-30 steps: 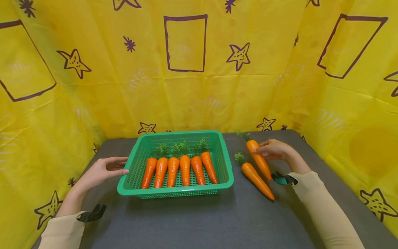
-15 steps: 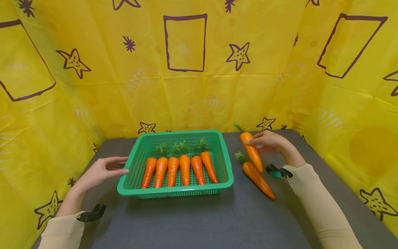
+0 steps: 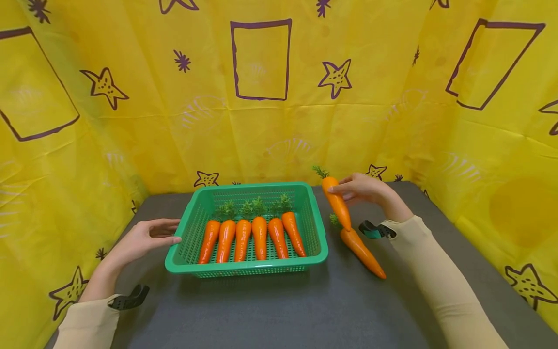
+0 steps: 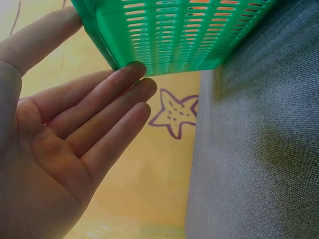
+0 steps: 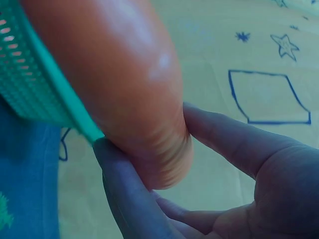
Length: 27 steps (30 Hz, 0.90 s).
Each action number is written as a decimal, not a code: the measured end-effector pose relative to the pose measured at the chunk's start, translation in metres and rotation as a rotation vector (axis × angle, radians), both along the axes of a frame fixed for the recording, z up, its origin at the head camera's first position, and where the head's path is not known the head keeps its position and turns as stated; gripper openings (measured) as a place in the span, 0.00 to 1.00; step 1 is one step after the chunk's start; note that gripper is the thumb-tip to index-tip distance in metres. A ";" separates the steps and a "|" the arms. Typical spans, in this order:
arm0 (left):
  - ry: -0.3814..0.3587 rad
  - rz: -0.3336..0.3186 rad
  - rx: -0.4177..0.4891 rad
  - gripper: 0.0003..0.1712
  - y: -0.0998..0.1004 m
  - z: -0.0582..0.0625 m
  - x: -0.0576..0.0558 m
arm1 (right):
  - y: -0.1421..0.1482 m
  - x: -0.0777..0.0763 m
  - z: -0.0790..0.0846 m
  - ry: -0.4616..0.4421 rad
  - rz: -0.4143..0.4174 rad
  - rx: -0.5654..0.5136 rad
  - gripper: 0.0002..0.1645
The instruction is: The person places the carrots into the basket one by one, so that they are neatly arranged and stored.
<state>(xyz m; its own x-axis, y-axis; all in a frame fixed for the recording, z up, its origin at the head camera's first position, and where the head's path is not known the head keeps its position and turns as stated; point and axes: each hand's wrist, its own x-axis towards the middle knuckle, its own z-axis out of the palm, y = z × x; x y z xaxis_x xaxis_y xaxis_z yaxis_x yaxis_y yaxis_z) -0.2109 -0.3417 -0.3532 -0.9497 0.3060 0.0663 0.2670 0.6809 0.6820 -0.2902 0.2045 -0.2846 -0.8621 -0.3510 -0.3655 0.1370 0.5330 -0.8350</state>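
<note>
My right hand (image 3: 367, 188) pinches an orange carrot (image 3: 336, 199) near its leafy end, between thumb and fingers. This carrot is held up just right of a green plastic basket (image 3: 248, 266), with its tip pointing down and overlapping a second carrot (image 3: 364, 255) that lies on the table. In the right wrist view, the held carrot (image 5: 119, 74) fills much of the picture, with the basket's rim behind it. At the basket's left side, my left hand (image 3: 141, 239) touches the rim with thumb and nearly straight fingers. Inside, several carrots (image 3: 259, 237) lie in a row, green tops at the back.
A dark grey table (image 3: 279, 310) carries the basket and the loose carrot. Yellow cloth (image 3: 270, 126) with drawn starfish and frames encloses the table at the back and sides. Both wrists wear black straps (image 3: 130, 297).
My right hand has lifted its carrot and carried it left toward the basket, away from above the loose one. My left hand and the basket have stayed in place.
</note>
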 end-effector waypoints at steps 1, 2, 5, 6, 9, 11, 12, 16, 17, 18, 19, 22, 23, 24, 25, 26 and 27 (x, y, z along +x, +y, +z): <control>0.000 0.000 0.000 0.32 0.000 0.000 0.000 | -0.003 -0.001 0.002 0.001 0.006 0.002 0.44; -0.001 0.000 0.001 0.32 0.000 0.000 0.000 | -0.006 -0.002 0.003 0.005 0.015 0.005 0.44; -0.009 -0.003 0.007 0.32 0.001 0.001 -0.001 | -0.017 -0.004 0.007 0.020 0.038 0.013 0.41; -0.011 -0.003 0.008 0.32 0.001 0.001 -0.001 | -0.021 -0.004 0.008 0.024 0.045 0.015 0.39; -0.013 -0.003 0.008 0.32 0.001 0.002 -0.001 | -0.032 -0.005 0.011 0.029 0.060 0.023 0.36; -0.012 -0.003 0.007 0.32 0.001 0.002 -0.001 | -0.040 -0.006 0.012 0.024 0.065 0.022 0.35; -0.011 -0.003 0.008 0.32 0.001 0.002 -0.002 | -0.044 -0.006 0.012 0.015 0.062 0.017 0.36; -0.003 -0.009 0.004 0.32 0.000 0.002 -0.002 | -0.059 -0.010 0.012 0.003 0.063 0.013 0.34; -0.003 -0.010 0.003 0.32 0.000 0.002 -0.002 | -0.063 -0.011 0.011 0.001 0.066 0.014 0.34; -0.002 -0.011 0.000 0.32 0.000 0.002 -0.002 | -0.067 -0.012 0.011 0.000 0.069 0.016 0.34; -0.001 -0.010 -0.003 0.32 0.000 0.002 -0.002 | -0.071 -0.013 0.010 -0.003 0.076 0.015 0.34; -0.002 -0.008 -0.009 0.32 0.000 0.002 -0.001 | -0.082 -0.014 0.009 -0.022 0.084 0.005 0.36; -0.002 -0.007 -0.010 0.32 0.000 0.002 -0.001 | -0.086 -0.014 0.009 -0.028 0.089 0.001 0.36; -0.003 -0.007 -0.009 0.32 0.000 0.002 -0.001 | -0.089 -0.014 0.008 -0.032 0.090 0.000 0.36; -0.002 -0.007 -0.009 0.32 0.000 0.002 -0.001 | -0.093 -0.015 0.008 -0.037 0.093 -0.002 0.36; -0.003 -0.007 -0.008 0.32 0.000 0.002 -0.001 | -0.096 -0.015 0.007 -0.041 0.094 -0.001 0.35; -0.003 -0.008 -0.007 0.32 0.000 0.002 -0.001 | -0.100 -0.015 0.007 -0.043 0.096 0.000 0.34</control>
<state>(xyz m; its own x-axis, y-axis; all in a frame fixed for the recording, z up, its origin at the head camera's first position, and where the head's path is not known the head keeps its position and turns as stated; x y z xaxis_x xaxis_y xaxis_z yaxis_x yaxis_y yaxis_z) -0.2115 -0.3416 -0.3513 -0.9475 0.3137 0.0612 0.2701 0.6833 0.6783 -0.3051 0.1049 -0.2778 -0.8081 -0.4307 -0.4018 0.1213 0.5457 -0.8291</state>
